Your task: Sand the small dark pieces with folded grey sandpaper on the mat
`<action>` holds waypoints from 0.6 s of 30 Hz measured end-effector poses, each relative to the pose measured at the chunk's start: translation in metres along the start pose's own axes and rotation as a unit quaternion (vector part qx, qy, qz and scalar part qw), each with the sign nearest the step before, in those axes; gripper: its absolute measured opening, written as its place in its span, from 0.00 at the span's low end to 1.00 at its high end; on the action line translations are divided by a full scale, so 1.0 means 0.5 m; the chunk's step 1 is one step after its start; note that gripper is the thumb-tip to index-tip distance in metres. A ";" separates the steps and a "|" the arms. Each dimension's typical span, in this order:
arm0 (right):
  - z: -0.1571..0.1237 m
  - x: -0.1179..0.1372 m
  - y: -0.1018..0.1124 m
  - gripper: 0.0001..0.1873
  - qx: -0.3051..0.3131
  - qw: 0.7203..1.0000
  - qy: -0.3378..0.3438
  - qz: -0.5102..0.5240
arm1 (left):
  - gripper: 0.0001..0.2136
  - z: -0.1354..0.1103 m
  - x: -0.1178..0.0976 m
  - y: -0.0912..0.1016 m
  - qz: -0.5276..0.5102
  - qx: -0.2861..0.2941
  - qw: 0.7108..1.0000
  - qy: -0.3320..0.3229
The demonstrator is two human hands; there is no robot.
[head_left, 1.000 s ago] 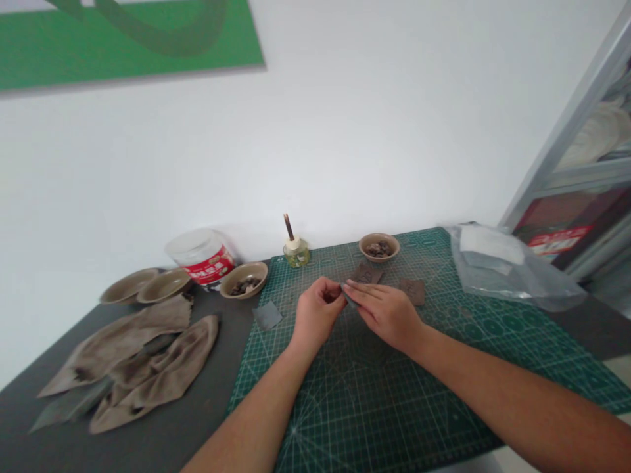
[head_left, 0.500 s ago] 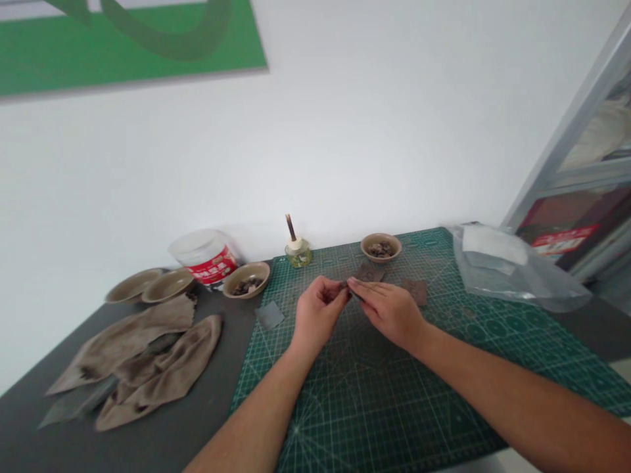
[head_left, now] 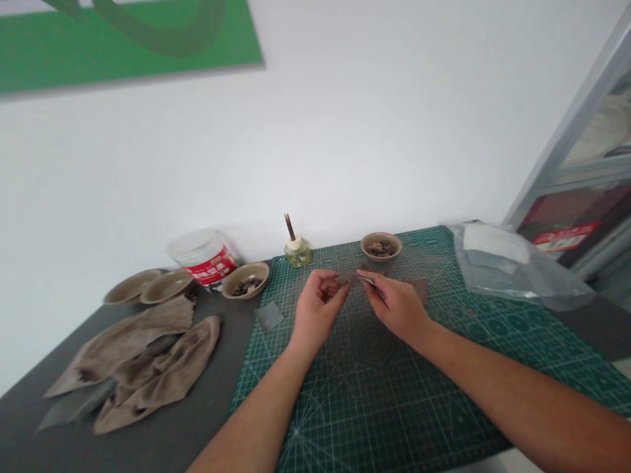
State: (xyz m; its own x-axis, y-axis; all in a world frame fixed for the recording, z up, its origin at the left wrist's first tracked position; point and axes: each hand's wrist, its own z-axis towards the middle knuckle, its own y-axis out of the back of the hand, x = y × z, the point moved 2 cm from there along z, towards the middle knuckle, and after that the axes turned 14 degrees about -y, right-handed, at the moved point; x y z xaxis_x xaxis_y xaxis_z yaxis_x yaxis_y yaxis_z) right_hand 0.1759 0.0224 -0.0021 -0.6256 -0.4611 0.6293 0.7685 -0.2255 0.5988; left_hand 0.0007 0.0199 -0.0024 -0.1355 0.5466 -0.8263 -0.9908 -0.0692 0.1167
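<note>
My left hand (head_left: 318,309) is closed in a pinch over the cutting mat (head_left: 419,394), with a small dark piece (head_left: 343,283) at its thumb and fingertips, too small to name surely. Just to its right, my right hand (head_left: 397,309) pinches a thin folded sheet that looks like sandpaper (head_left: 367,281). A narrow gap separates the fingertips of the two hands. Behind and beside the right hand lie brown, worn squares of similar sheet (head_left: 420,289), partly hidden. A grey square sheet (head_left: 269,316) rests left of my left hand.
A bowl of small dark lumps (head_left: 381,247) stands at the back, another bowl (head_left: 246,280) at left. Near them are a small glass bottle (head_left: 298,252), a red-labelled jar (head_left: 203,257), two more bowls (head_left: 133,287) and brown cloths (head_left: 162,381). A plastic bag (head_left: 517,266) lies right.
My right hand has drawn back slightly to the right, opening a gap between the fingertips. The folded sheet now shows its edge. My left hand stays nearly in place.
</note>
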 end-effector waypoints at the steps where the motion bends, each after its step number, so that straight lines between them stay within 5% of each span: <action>1: -0.001 0.002 -0.001 0.20 0.002 1.000 0.015 0.006 | 0.13 0.000 0.002 0.000 0.011 0.009 1.000 0.007; 6: -0.005 0.009 -0.008 0.23 0.038 0.992 0.118 0.000 | 0.09 -0.004 0.004 0.004 0.091 0.025 0.995 0.024; 18: -0.010 0.011 -0.012 0.24 0.045 0.989 0.136 -0.041 | 0.09 -0.008 0.012 0.006 0.113 0.014 0.993 0.008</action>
State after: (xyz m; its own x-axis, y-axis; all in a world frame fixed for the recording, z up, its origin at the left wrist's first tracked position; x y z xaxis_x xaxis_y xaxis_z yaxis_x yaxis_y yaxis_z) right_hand 0.1684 0.0166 -0.0046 -0.6176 -0.6603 0.4274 0.6933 -0.2004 0.6922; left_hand -0.0033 0.0197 -0.0093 -0.3549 0.5059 -0.7862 -0.9344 -0.1652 0.3155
